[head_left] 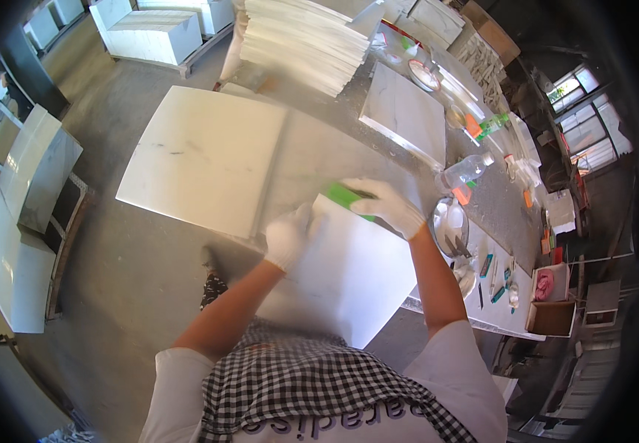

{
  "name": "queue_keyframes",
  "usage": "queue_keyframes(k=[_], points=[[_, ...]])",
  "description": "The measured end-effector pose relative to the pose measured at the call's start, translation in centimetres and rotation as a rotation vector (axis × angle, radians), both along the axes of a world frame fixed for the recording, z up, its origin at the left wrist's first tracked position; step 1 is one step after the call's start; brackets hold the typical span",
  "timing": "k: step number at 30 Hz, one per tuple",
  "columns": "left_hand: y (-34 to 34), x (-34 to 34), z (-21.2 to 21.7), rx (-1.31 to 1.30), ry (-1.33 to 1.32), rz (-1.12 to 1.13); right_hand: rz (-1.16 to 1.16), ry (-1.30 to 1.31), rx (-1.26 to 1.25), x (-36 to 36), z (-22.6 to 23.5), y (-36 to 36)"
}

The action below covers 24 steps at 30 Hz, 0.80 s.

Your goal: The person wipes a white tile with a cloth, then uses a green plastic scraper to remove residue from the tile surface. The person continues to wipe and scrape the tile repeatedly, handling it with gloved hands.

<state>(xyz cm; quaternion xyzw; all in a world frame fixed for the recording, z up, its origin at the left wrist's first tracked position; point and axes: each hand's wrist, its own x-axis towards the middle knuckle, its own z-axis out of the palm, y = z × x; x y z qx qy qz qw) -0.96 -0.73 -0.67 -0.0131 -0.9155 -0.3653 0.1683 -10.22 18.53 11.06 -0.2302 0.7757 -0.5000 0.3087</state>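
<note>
A glossy white stone tile (356, 273) lies in front of me, its near part close to my apron. My right hand (389, 205), in a white glove, has its fingers wrapped round a green block (343, 195) at the tile's far edge. At the tile's left edge is my left hand (286, 238), also gloved, its fingers closed on the edge; they are partly blurred. Beyond my left hand, a second white tile (201, 155) with faint grey marks lies flat on the dusty work table (319, 148).
Stacked white slabs (301, 40) stand at the far side. To the right are another tile (404, 111), a plastic bottle (463, 173), a bowl with white contents (451, 221), and several small tools (500, 277). More slabs on a rack (28, 199) stand at the left.
</note>
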Motion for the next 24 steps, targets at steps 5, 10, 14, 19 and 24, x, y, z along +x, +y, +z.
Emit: queue_keyframes(k=[5, 10, 14, 19, 24], points=[[0.0, 0.0, 0.0, -0.015, -0.016, -0.036, -0.069, 0.07, -0.083, 0.1, -1.2, -2.2], [-0.1, 0.0, 0.5, -0.032, 0.005, -0.005, -0.007, 0.119, -0.024, -0.5, -1.0, -3.0], [-0.1, 0.2, 0.4, 0.005, -0.032, -0.018, -0.106, 0.074, 0.125, 1.9, 0.0, 2.0], [0.0, 0.1, 0.3, 0.007, 0.017, -0.021, -0.046, 0.306, 0.109, 2.0, -0.5, -0.7], [-0.1, -0.1, 0.4, -0.049, 0.032, 0.011, 0.001, 0.292, -0.012, 0.3, -0.3, -4.2]])
